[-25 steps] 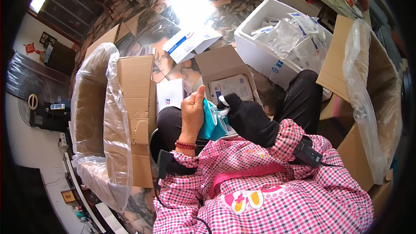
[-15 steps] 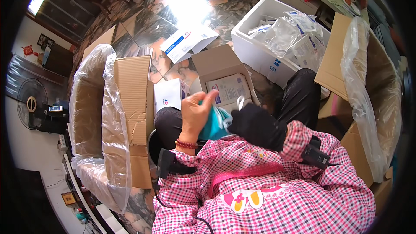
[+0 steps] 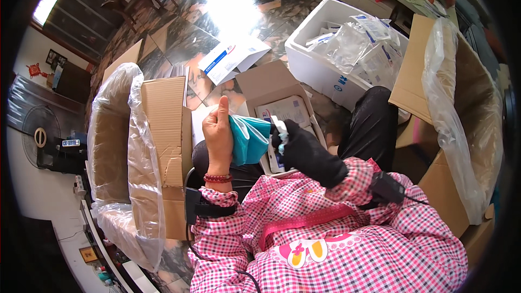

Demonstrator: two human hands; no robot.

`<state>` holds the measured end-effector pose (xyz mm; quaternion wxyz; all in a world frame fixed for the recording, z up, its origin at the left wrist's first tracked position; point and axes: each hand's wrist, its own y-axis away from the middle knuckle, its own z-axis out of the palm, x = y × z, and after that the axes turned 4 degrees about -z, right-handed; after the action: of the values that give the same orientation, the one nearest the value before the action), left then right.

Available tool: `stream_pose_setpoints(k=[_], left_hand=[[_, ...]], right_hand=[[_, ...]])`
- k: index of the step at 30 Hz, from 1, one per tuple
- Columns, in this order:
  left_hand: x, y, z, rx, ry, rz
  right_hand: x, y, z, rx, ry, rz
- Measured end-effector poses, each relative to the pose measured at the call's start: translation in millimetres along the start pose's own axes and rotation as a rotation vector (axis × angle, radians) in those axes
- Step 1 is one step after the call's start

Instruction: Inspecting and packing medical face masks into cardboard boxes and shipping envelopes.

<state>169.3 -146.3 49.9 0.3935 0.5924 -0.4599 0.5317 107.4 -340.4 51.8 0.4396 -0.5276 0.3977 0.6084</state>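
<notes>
My left hand [image 3: 217, 135], bare with a beaded bracelet, points its thumb up; its fingers are closed on a folded teal-and-white sheet [image 3: 249, 140], whose exact kind I cannot tell. At the sheet's right end is my right hand [image 3: 309, 152] in a black glove, its fingers curled. A narrow white piece [image 3: 280, 130] shows at those fingers; its kind is unclear. Below and behind the hands, an open carton [image 3: 271, 84] between my knees holds flat printed white packets [image 3: 285, 109], partly hidden by my right hand.
Large cardboard boxes with clear plastic liners stand at left [image 3: 163, 130] and right [image 3: 423, 70]. A white foam box [image 3: 315, 68] full of clear packets [image 3: 358, 46] is at far right. A folded white-and-blue carton [image 3: 230, 59] lies on the tiled floor.
My left hand has moved left and turned thumb-up. My right hand has shifted slightly left, and the teal sheet now spreads more openly between them. The whole view has shifted slightly.
</notes>
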Motion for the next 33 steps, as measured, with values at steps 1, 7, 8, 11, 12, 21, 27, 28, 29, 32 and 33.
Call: stream_pose_setpoints(k=[1,7,8,11,12,21,27,28,29,32,33], left_hand=[[2,2,4,0.022,-0.007,0.000],[-3,2,-5,0.043,0.067,-0.059],[-9,1,-12,-0.051,0.041,-0.070],[-12,8,-18,-0.204,-0.055,-0.079],[-12,10,-14,-0.224,-0.063,-0.077],[-18,30,26,-0.278,0.065,-0.070],[-23,38,28,-0.204,-0.195,0.111],[-33,32,17,-0.198,-0.193,0.111],[-52,22,3,-0.080,-0.416,0.192],[-23,-5,-48,-0.038,0.303,-0.084],[-8,-6,-49,-0.118,0.134,-0.174]], right_hand=[[-4,-2,5,0.065,0.260,0.086],[3,-8,-1,-0.037,0.097,0.239],[9,-7,-4,-0.025,0.264,0.025],[15,0,-29,-0.087,0.646,-0.217],[12,-1,-36,-0.045,0.741,-0.370],[-3,-7,-30,-0.019,0.040,-0.353],[8,11,-31,0.001,0.456,-0.234],[7,16,-31,-0.005,0.458,-0.236],[9,26,-28,0.040,0.148,0.046],[48,71,-53,0.043,-0.116,0.453],[60,70,-61,0.153,-0.220,0.513]])
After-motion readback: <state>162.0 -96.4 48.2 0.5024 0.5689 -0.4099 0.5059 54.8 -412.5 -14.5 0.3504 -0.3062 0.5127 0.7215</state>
